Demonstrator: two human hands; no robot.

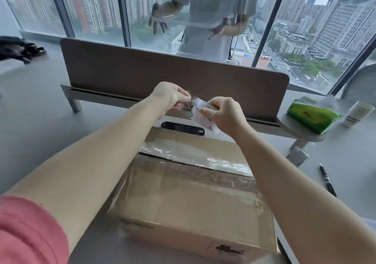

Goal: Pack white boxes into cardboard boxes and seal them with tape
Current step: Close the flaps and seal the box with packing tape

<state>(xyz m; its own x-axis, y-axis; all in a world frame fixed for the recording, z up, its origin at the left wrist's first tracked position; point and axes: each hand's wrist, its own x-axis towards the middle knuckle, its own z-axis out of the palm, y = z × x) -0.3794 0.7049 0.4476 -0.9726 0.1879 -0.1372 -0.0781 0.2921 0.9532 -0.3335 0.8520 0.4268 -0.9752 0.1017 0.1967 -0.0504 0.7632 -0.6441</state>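
A cardboard box point(189, 198) lies on the desk right in front of me, its flaps closed and covered with strips of clear tape. Above its far edge my left hand point(169, 97) and my right hand point(221, 112) are raised close together. Between them they pinch a small crumpled piece of clear tape with a white printed label point(200, 111) stuck to it. Behind the box, a white box with a dark oval slot point(183, 128) shows partly. No tape roll is in view.
A brown desk divider point(162, 76) stands behind the box. At the right lie a green tissue pack point(312, 117), a white paper cup point(357, 113), a small packet point(297, 156) and a black pen point(327, 180). A person point(211, 15) stands beyond the divider, stretching tape.
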